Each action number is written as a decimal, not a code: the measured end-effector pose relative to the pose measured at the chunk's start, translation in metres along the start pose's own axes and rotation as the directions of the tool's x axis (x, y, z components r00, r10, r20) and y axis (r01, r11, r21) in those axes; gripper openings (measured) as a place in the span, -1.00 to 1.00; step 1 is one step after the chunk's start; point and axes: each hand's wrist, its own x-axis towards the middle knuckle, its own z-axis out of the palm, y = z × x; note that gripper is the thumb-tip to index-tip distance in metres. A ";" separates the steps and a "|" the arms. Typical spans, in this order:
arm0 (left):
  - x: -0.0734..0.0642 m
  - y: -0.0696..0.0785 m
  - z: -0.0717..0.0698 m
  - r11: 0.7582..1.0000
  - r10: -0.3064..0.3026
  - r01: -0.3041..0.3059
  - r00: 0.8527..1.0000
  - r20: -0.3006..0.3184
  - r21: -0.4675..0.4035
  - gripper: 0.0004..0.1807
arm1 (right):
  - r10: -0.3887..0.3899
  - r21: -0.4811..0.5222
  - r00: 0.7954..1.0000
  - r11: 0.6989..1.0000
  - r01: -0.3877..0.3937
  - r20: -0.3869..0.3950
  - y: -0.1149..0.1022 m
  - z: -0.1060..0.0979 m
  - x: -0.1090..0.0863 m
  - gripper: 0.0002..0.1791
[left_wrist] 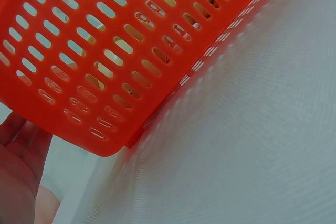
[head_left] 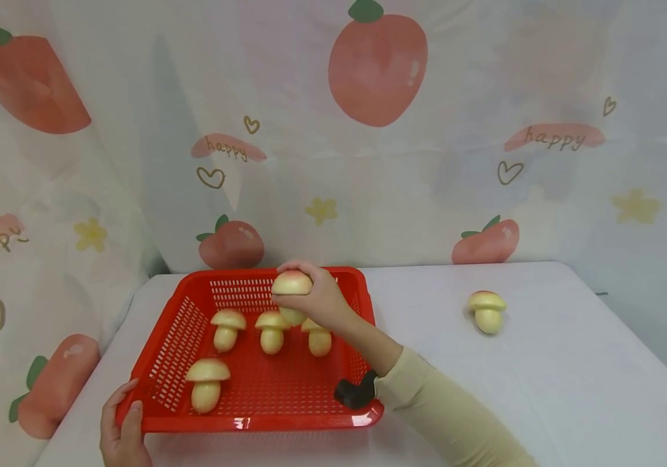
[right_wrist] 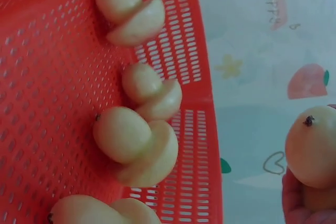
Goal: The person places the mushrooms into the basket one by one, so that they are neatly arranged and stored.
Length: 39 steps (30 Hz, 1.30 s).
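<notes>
My right hand (head_left: 331,301) holds a mushroom (head_left: 292,284) by its rounded cap, above the far part of a red plastic basket (head_left: 240,423). That held mushroom's pale stem end (right_wrist: 313,148) faces the camera in the right wrist view, and most of the hand is out of that frame. Several similar mushrooms lie inside the basket: a back row with one mushroom (head_left: 271,332) in the middle, plus a mushroom (head_left: 207,386) near the front left. At the basket's front left corner, my left hand (head_left: 123,431) grips the rim, thumb in front and fingers along the side.
Another mushroom (head_left: 487,312) lies on the white tablecloth (head_left: 456,376), right of the basket. A patterned curtain (head_left: 415,181) hangs behind the table and along its left side. A black strap-like device (head_left: 356,392) sits at my right wrist, over the basket's right side.
</notes>
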 end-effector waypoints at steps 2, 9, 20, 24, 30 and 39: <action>-0.001 0.001 0.001 1.000 0.010 -0.010 1.000 0.000 -0.007 -0.62 | -0.001 -0.023 1.000 1.000 0.001 -0.003 0.003 0.002 0.001 -0.63; 0.000 -0.001 0.000 1.000 0.009 -0.009 1.000 -0.004 0.006 -0.62 | -0.014 -0.062 1.000 0.998 0.014 0.004 0.009 0.008 0.001 -0.59; 0.002 -0.004 -0.001 1.000 0.014 -0.014 1.000 -0.003 -0.009 -0.63 | 0.046 -0.170 0.993 0.985 -0.027 0.106 0.025 0.024 -0.002 -0.60; 0.002 -0.004 0.000 1.000 0.000 0.000 1.000 0.000 0.010 -0.62 | 0.113 -0.190 0.985 0.978 -0.087 0.131 0.026 0.026 -0.003 -0.61; 0.003 -0.005 0.000 0.999 0.030 -0.030 1.000 0.004 -0.020 -0.61 | 0.196 -0.224 0.956 0.964 -0.146 0.220 0.034 0.032 -0.004 -0.59; 0.002 0.000 0.002 1.000 0.016 -0.016 1.000 0.000 -0.011 -0.61 | 0.326 -0.315 0.871 0.925 -0.213 0.369 0.037 0.034 -0.006 -0.69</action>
